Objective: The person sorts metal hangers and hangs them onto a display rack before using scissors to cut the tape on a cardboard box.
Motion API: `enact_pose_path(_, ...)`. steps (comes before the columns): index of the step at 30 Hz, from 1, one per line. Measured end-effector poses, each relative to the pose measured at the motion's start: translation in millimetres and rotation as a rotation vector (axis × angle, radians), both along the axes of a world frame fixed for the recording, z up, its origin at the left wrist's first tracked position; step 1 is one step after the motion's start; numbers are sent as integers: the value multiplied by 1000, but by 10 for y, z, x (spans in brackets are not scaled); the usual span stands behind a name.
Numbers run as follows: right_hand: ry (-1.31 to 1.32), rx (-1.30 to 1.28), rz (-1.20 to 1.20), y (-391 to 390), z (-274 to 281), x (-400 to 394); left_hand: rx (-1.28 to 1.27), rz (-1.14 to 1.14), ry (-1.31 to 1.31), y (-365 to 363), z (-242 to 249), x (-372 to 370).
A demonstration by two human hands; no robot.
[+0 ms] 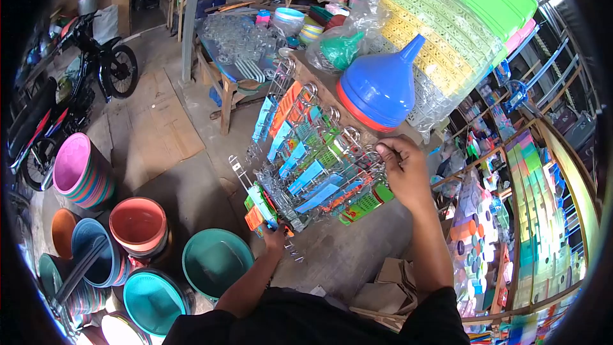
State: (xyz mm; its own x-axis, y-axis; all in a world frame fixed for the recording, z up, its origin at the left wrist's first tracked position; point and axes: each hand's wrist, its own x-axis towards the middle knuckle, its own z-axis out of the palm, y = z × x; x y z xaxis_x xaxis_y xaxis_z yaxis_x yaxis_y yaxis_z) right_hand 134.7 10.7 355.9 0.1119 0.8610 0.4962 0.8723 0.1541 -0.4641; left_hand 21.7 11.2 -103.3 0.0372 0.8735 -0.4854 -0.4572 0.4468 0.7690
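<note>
A row of metal wire hangers with blue, orange and green cards [310, 160] hangs from the edge of a wooden board. My right hand [403, 167] is raised at the right end of this row, with thumb and fingers closed around a wire hook there. Low at the row's left end, my left hand [274, 235] grips a bundle of wire hangers with orange and green cards [258, 207]; its fingers are partly hidden. Just above my right hand, a blue funnel [383, 83] stands upside down over a red one.
Stacked teal basins [217, 262], a reddish pot [137, 223] and pink buckets [80, 163] stand at the lower left. A motorcycle [96, 67] is parked behind them. Yellow baskets [434, 32] rise behind the funnel. Shelves of plastic goods [536, 211] line the right, cardboard boxes [383, 291] sit below.
</note>
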Motion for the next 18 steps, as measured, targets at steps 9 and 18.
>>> enact_pose_path(9, -44, -136, 78, -118, 167, -7, -80, 78, -157, 67, 132, 253)
enact_pose_path(18, 111, -124, 31, -67, 122, 62, -161, 150, -94, 110, 341, 355)
